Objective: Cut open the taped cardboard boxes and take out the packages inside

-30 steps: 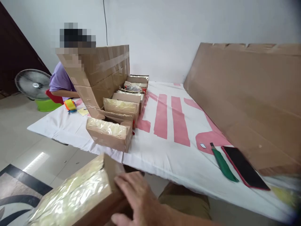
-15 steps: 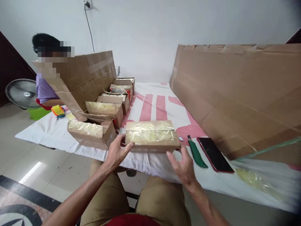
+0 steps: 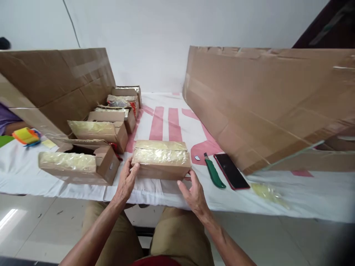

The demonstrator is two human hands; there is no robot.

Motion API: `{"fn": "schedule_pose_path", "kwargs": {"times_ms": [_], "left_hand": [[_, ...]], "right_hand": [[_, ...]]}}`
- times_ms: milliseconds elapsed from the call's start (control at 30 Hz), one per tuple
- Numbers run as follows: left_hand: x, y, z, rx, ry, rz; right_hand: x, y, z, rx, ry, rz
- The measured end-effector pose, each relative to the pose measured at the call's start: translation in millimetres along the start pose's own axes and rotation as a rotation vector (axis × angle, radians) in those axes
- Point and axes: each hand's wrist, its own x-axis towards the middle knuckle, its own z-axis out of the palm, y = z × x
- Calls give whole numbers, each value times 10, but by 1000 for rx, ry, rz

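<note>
A closed cardboard box with shiny, yellowish tape along its top lies near the table's front edge. My left hand is at its left end, the thumb on the front corner and the fingers against the side. At the right front corner, my right hand has its fingers round the side and its thumb by the lower front edge. To the right lie a green-handled knife and a black phone with a red edge. An open cardboard box stands left of my left hand.
Several more small boxes run back in a row along a tall cardboard panel. Another large cardboard piece leans on the right. A yellow-orange item and a person's arm are at far left. Crumpled clear tape lies at right.
My view has turned to the right, so everything sits further left. My left thumb has moved from the box's top front edge to its left corner. My right hand has closed in on the right corner.
</note>
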Motion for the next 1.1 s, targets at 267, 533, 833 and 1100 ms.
{"fn": "schedule_pose_path", "kwargs": {"times_ms": [267,533,833,1100], "left_hand": [[99,39,-2,-157,52,-14],[417,18,207,-338,61,36],[364,-136,326,-381,117,110],[332,-209,387,-368,160,159]], "right_hand": [[417,479,-804,-694,-31,64],[649,608,-803,-1054,-341,170],[836,-83,-1390,-440,-52,202],[1221,-1244,-439,-395,-466,-514]]}}
